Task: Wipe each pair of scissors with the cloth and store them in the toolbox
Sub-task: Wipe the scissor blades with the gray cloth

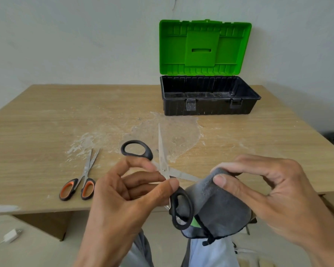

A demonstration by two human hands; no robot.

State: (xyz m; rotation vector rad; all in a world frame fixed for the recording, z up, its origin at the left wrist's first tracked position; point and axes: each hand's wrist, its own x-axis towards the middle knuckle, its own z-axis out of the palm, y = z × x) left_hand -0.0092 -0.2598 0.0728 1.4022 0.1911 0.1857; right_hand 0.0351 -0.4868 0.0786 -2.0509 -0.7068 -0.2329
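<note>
My left hand (123,191) pinches a pair of black-handled scissors (162,157) near the pivot, blades spread wide above the table's front edge. One blade points up and away; the other runs right into a grey cloth (218,207). My right hand (268,191) grips that cloth, thumb and fingers pinching it around the blade tip. A second pair, the orange-handled scissors (81,180), lies flat on the table to the left, blades slightly apart. The toolbox (208,106), black with a green lid standing open, sits at the back right and looks empty.
The wooden table (46,122) has a dried whitish stain across its middle. A white charger (12,236) lies on the floor at lower left. The wall stands right behind the toolbox. My legs show under the cloth.
</note>
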